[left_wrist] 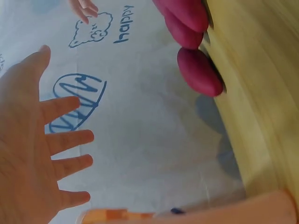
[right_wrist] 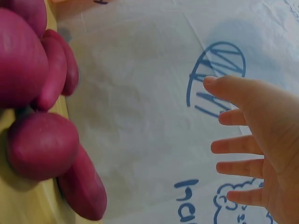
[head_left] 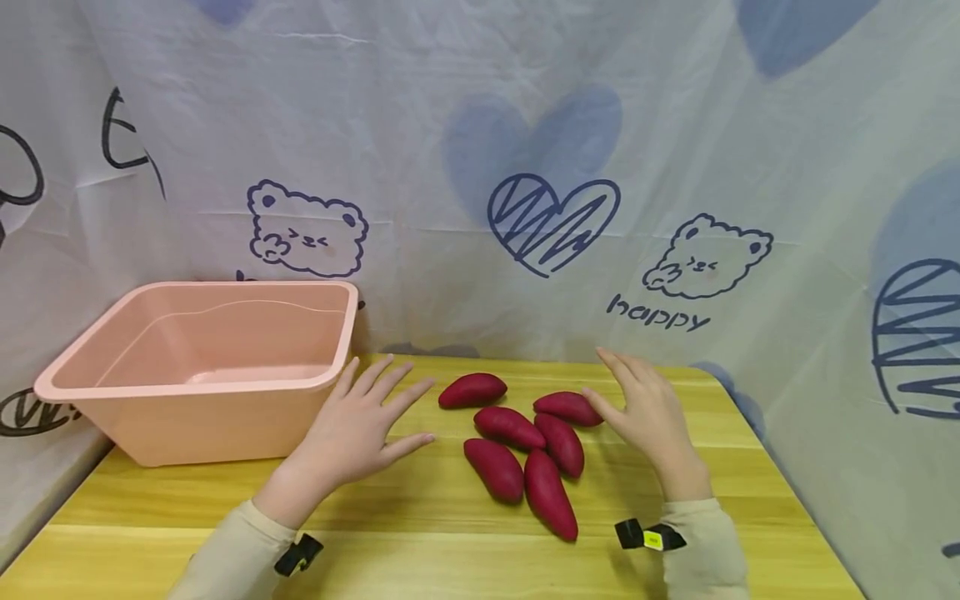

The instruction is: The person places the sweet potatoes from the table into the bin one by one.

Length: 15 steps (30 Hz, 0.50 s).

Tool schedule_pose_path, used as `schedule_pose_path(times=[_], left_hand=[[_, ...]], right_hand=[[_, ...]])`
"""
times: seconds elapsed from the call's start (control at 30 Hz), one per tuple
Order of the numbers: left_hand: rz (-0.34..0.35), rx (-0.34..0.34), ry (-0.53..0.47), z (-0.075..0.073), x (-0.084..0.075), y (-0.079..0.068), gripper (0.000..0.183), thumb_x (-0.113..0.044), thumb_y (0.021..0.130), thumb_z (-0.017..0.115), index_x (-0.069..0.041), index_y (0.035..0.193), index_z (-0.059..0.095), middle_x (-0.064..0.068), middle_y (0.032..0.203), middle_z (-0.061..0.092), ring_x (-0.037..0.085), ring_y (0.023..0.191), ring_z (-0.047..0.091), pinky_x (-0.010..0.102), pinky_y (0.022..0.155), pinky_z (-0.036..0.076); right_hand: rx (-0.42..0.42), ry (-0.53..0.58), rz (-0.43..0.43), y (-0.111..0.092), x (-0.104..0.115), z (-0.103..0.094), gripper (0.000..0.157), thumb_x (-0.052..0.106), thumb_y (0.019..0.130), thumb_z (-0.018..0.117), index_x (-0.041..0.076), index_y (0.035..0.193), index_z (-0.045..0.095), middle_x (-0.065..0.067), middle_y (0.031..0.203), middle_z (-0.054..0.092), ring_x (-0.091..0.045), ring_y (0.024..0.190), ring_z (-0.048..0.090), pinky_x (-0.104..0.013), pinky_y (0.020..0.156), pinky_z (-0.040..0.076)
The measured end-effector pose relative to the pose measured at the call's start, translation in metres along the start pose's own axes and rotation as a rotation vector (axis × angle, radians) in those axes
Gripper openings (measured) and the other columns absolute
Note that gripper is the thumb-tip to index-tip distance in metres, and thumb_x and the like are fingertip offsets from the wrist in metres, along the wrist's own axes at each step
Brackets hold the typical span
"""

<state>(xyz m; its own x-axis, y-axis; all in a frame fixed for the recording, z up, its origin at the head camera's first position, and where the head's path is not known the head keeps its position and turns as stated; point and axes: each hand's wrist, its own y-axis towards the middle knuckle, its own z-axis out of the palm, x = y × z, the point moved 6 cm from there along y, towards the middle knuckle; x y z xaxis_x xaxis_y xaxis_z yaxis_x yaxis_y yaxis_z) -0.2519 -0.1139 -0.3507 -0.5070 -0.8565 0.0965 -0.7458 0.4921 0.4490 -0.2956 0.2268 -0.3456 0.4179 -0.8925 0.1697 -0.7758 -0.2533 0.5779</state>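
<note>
Hands (head_left: 355, 431) (head_left: 648, 412) flank sweet potatoes (head_left: 508, 427) — inside the table (head_left: 420, 558) edges.

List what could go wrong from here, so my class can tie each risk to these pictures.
1. The six sweet potatoes lie loose on the table, most bunched close together, so grasping one might roll its neighbours.
2. The left hand is spread near the pink tub, so a sideways swing could bump it.

pale cream sleeves (head_left: 705, 550) carry small black wrist pieces (head_left: 628, 534), the right one bearing a yellow patch (head_left: 653, 540).
</note>
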Motion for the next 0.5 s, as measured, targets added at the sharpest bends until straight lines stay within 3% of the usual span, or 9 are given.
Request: schedule_pose_path(times=[0.27,0.5], left_hand=[[0.032,-0.117,0.028,-0.023,0.019,-0.023,0.069,-0.074,0.092,0.034,-0.03,0.145,0.046,0.008,0.145,0.051,0.034,0.141,0.037,0.062,0.116,0.022],[0.011,-0.174,0.048,-0.035,0.04,-0.043,0.072,-0.075,0.092,0.028,-0.026,0.141,0.05,0.009,0.144,0.051,0.035,0.138,0.04,0.065,0.112,0.026]], right_hand=[[-0.058,-0.013,-0.121,0.004,0.029,-0.003,0.064,0.041,0.081,0.075,0.013,0.136,0.057,-0.016,0.123,0.067,-0.035,0.113,0.062,-0.052,0.095,0.051],[0.016,0.0,-0.142,0.002,0.049,0.007,0.065,0.043,0.081,0.075,0.017,0.138,0.056,-0.012,0.125,0.065,-0.032,0.116,0.061,-0.051,0.099,0.05]])
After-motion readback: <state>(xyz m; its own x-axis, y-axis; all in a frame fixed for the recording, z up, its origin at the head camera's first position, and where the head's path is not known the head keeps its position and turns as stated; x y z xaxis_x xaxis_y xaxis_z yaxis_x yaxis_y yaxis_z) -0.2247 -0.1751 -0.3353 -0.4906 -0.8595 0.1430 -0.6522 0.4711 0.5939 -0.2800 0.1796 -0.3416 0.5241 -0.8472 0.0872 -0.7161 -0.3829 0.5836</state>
